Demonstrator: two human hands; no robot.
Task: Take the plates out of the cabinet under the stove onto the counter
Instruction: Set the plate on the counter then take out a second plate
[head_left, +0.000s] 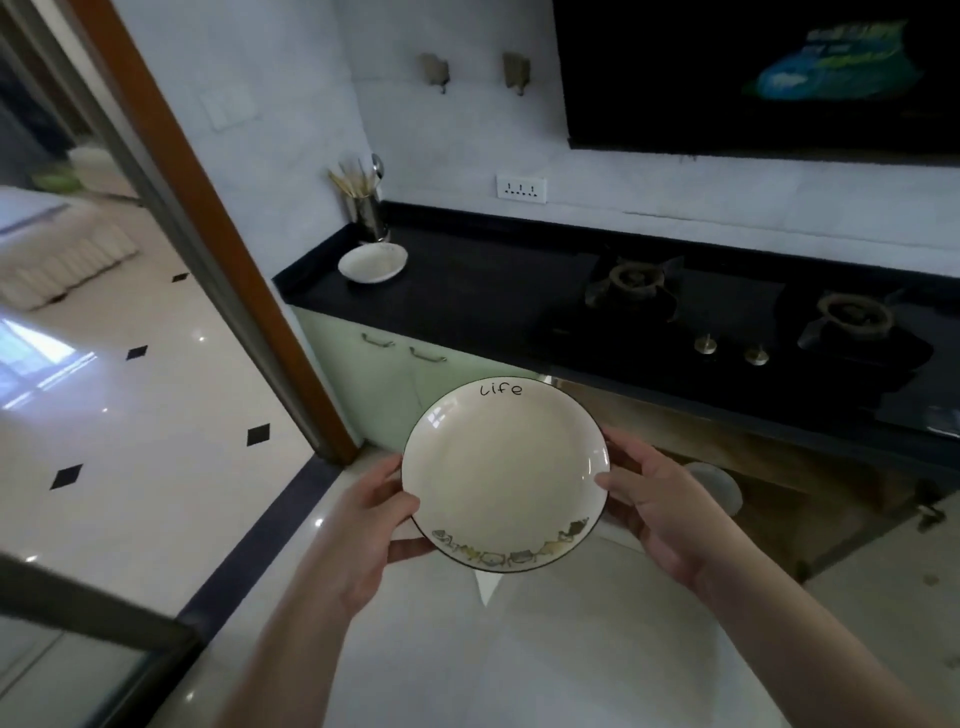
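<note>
A cream plate (504, 470) with a dark rim, the word "life" and a row of small cat drawings is held level in front of me, below the counter's edge. My left hand (376, 512) grips its left rim, thumb on top. My right hand (652, 501) grips its right rim the same way. A second white plate (373, 263) lies on the black counter (467, 296) at the far left. In the open cabinet (779, 467) under the stove, another pale plate (719, 486) shows behind my right hand.
A black gas stove (727, 312) with two burners and two knobs fills the counter's right part. A metal holder with chopsticks (366, 202) stands in the back left corner. A brown door frame (208, 234) borders the counter on the left. Pale green cabinet doors (389, 379) are closed.
</note>
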